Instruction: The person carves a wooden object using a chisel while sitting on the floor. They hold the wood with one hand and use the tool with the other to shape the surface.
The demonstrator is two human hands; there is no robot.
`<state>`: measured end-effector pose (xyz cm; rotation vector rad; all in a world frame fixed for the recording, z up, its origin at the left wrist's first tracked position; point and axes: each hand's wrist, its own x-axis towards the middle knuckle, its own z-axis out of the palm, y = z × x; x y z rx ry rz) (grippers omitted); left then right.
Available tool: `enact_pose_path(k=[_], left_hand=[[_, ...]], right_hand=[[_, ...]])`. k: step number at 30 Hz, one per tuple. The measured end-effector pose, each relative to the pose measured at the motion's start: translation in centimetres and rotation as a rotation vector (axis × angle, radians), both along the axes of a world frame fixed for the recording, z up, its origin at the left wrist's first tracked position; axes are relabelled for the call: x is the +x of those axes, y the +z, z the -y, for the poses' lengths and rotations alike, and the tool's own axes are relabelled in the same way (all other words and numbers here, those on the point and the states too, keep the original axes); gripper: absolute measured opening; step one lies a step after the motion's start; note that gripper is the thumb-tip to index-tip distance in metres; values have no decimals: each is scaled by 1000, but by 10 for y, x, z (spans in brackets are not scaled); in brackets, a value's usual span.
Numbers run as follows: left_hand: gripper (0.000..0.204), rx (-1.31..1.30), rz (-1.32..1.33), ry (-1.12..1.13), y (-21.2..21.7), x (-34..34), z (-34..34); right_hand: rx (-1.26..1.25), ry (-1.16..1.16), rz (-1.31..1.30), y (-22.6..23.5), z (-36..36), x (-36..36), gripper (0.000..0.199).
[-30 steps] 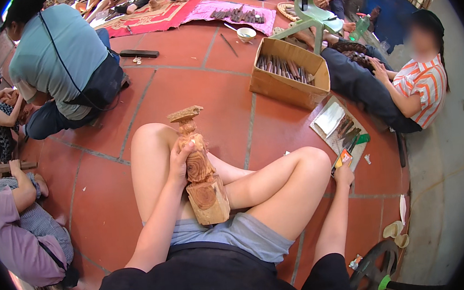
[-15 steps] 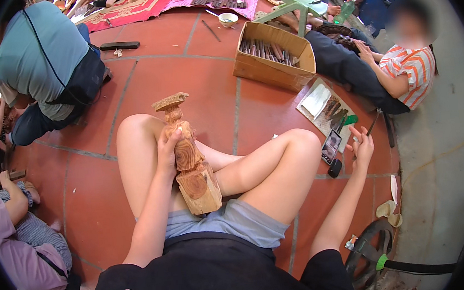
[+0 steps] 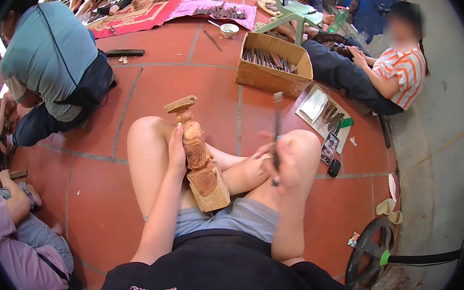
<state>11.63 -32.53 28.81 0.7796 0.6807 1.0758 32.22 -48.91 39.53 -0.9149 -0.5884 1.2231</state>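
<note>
A partly carved wooden figure (image 3: 205, 161) stands tilted between my thighs, with a squared block at its base and a flat, rough cap on top. My left hand (image 3: 176, 154) is closed round its upper middle, thumb along the side. Over my right thigh, my right hand (image 3: 282, 165) grips a slim chisel (image 3: 278, 120), its flat metal tip pointing up and away from me. Motion smears that hand and the tool's lower end. The chisel and the carving are apart.
A cardboard box (image 3: 259, 79) of chisels stands ahead right. Nearer lie a pale board (image 3: 308, 115) with tools, a phone (image 3: 330, 146) and a small black case (image 3: 334, 168). Seated people flank me left and right. A black round base (image 3: 358, 264) stands at lower right.
My right hand has swung left with the chisel, from beside the pale board to over my right thigh. The left hand keeps its hold on the carving; the view has shifted slightly.
</note>
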Motion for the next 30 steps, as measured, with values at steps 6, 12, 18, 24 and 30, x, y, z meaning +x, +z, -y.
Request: enact_pose_path(k=[6,12,18,24,30], left_hand=[[49,-1,60,-32,-17,-40,-17],[44,28,58,-28,-29,-78,-17],[38,-34,94,-60,-23,-94,-25],[37,-14,96,-24,-27,-101,-27],[38,12,56,-15,-32,-105,-36]], right_hand=[[-113,146,-43,-25,-13,-94,36],[-76,-241,68,-6,-18,-144,31],[72,-374,563,1,-40,-157,21],[178,-423,1051,-10,-58,-165,17],[336,-246,863,-28,-72,-192,21]])
